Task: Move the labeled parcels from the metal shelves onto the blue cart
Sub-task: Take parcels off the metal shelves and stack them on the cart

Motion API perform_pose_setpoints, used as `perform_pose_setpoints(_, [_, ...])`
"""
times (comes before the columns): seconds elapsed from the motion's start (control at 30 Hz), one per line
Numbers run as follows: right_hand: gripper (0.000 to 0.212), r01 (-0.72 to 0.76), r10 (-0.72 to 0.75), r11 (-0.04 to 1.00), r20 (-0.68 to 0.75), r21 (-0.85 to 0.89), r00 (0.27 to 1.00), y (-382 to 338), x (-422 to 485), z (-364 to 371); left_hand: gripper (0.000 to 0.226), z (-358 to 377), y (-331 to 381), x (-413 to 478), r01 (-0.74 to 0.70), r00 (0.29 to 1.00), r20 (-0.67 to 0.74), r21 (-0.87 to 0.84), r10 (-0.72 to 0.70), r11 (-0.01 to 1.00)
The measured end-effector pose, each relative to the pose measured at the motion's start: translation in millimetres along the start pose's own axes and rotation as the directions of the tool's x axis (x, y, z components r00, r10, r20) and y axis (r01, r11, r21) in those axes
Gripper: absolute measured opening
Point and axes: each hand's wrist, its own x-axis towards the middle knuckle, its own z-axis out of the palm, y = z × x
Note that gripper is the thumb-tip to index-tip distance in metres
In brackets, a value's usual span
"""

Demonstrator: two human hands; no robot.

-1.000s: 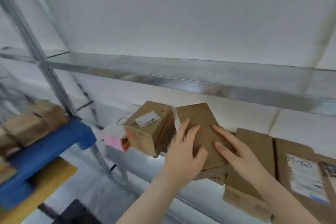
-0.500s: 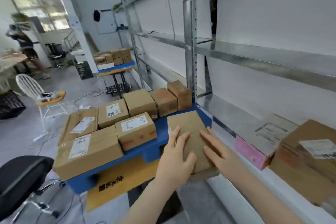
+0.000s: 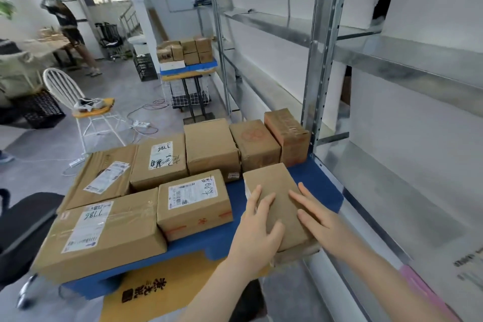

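Note:
A plain brown cardboard parcel (image 3: 274,191) lies over the near right corner of the blue cart (image 3: 317,178). My left hand (image 3: 257,232) grips its left side, fingers spread on top and thumb hooked round the near edge. My right hand (image 3: 318,217) holds its right side with straight fingers on top. Whether the parcel rests on the cart or hangs just above it I cannot tell. Several labeled parcels (image 3: 194,201) fill the rest of the cart. The metal shelves (image 3: 392,191) stand to the right, bare nearby.
A pink parcel (image 3: 428,293) lies on the shelf at the lower right. A black office chair (image 3: 23,227) sits at the left. Behind are a white chair (image 3: 68,91), cables on the floor, a second cart with boxes (image 3: 185,60) and a person (image 3: 70,29).
Both hands carried the brown parcel off the shelf and leftward to the blue cart, then lowered it over the cart's near right corner. The view swung from the shelf to the cart.

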Motion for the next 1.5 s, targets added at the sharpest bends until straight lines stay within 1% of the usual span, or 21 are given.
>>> perform_pose_setpoints(0.17, [0.040,-0.023,0.017,0.999,0.151,0.039,0.988,45.4,64.0,-1.8,0.056,27.4,-25.4,48.7,0.166,0.986,-0.017,-0.015,-0.166,0.986])
perform_pose_setpoints(0.3, [0.041,-0.055,0.038,0.997,0.265,0.054,0.963,73.9,102.1,3.3,0.057,43.1,-38.0,69.8,0.260,0.965,-0.020,-0.032,-0.260,0.965])
perform_pose_setpoints(0.43, [0.043,-0.041,0.026,0.999,0.348,0.035,0.937,88.8,120.6,-0.6,0.059,54.8,-39.6,69.7,0.286,0.958,0.013,0.018,-0.286,0.958])
perform_pose_setpoints(0.5, [0.044,-0.010,0.008,1.000,0.397,0.004,0.918,91.3,127.8,-5.4,0.056,46.0,-39.3,71.0,0.295,0.956,-0.011,0.075,-0.295,0.953])
perform_pose_setpoints(0.63, [0.045,0.021,-0.001,0.999,0.514,-0.032,0.858,90.4,146.1,-13.2,0.054,-4.5,-53.1,89.3,0.217,0.972,-0.156,0.289,-0.177,0.932])
perform_pose_setpoints(0.73, [0.049,0.078,0.001,0.991,0.581,-0.111,0.814,85.6,167.0,-18.3,0.044,-34.1,-63.8,100.0,0.063,0.993,-0.116,0.535,-0.001,0.843])
perform_pose_setpoints(0.8, [0.053,0.111,0.015,0.979,0.605,-0.171,0.796,76.6,182.6,-23.2,0.037,-36.0,-67.6,101.5,-0.007,0.990,-0.107,0.626,0.096,0.780])
perform_pose_setpoints(0.83, [0.055,0.117,0.030,0.972,0.605,-0.203,0.796,71.4,187.5,-25.4,0.039,-34.5,-69.6,100.4,0.004,0.990,-0.108,0.657,0.089,0.754])
perform_pose_setpoints(0.87, [0.057,0.121,0.049,0.962,0.587,-0.245,0.808,67.3,189.2,-26.4,0.041,-33.0,-72.4,98.3,0.039,0.994,-0.101,0.677,0.041,0.735])
perform_pose_setpoints(0.9, [0.059,0.120,0.066,0.945,0.538,-0.305,0.840,65.2,186.5,-25.9,0.044,-31.9,-76.6,95.7,0.081,0.995,-0.097,0.686,-0.020,0.723])
perform_pose_setpoints(0.93, [0.057,0.108,0.081,0.917,0.445,-0.384,0.892,64.6,179.6,-22.8,0.047,-31.2,-81.9,92.7,0.121,0.993,-0.089,0.685,-0.083,0.719])
perform_pose_setpoints(0.97, [0.053,0.070,0.092,0.876,0.309,-0.477,0.947,65.9,168.2,-16.7,0.050,-30.0,-87.8,89.2,0.145,0.989,-0.082,0.686,-0.123,0.713])
perform_pose_setpoints(1.0, [0.050,-0.014,0.120,0.839,0.161,-0.545,0.980,66.8,153.8,-6.9,0.052,-29.5,-92.1,85.4,0.149,0.988,-0.072,0.696,-0.139,0.703])
perform_pose_setpoints(1.03, [0.050,-0.131,0.189,0.822,0.049,-0.554,0.981,66.3,138.7,4.9,0.053,-29.7,-93.8,82.0,0.141,0.988,-0.056,0.707,-0.143,0.693])
perform_pose_setpoints(1.07, [0.054,-0.241,0.279,0.828,-0.001,-0.505,0.960,64.4,125.6,17.5,0.053,-30.0,-94.3,79.6,0.127,0.989,-0.043,0.713,-0.139,0.690])
perform_pose_setpoints(1.1, [0.059,-0.314,0.352,0.840,0.003,-0.443,0.936,63.6,116.2,29.7,0.053,-30.4,-94.9,77.8,0.114,0.992,-0.038,0.715,-0.124,0.690])
perform_pose_setpoints(1.13, [0.064,-0.328,0.372,0.850,0.028,-0.412,0.928,63.9,111.4,39.0,0.052,-31.0,-95.4,76.8,0.105,0.993,-0.040,0.721,-0.110,0.685])
perform_pose_setpoints(1.2, [0.065,-0.264,0.308,0.884,0.056,-0.387,0.950,65.2,116.8,42.4,0.051,-33.3,-96.8,76.7,0.097,0.995,-0.048,0.732,-0.091,0.674])
perform_pose_setpoints(1.27, [0.060,-0.187,0.238,0.913,0.099,-0.361,0.966,67.9,133.4,30.9,0.053,-34.5,-98.3,76.2,0.089,0.996,-0.046,0.732,-0.081,0.676])
perform_pose_setpoints(1.4, [0.050,-0.028,0.113,0.937,0.226,-0.350,0.968,79.1,167.0,4.4,0.052,-36.0,-101.6,72.7,0.060,0.998,-0.043,0.724,-0.042,0.687])
perform_pose_setpoints(1.5, [0.048,0.040,0.048,0.950,0.271,-0.310,0.961,84.2,178.3,-2.8,0.049,-38.5,-103.8,70.3,0.022,0.999,-0.037,0.708,0.005,0.706])
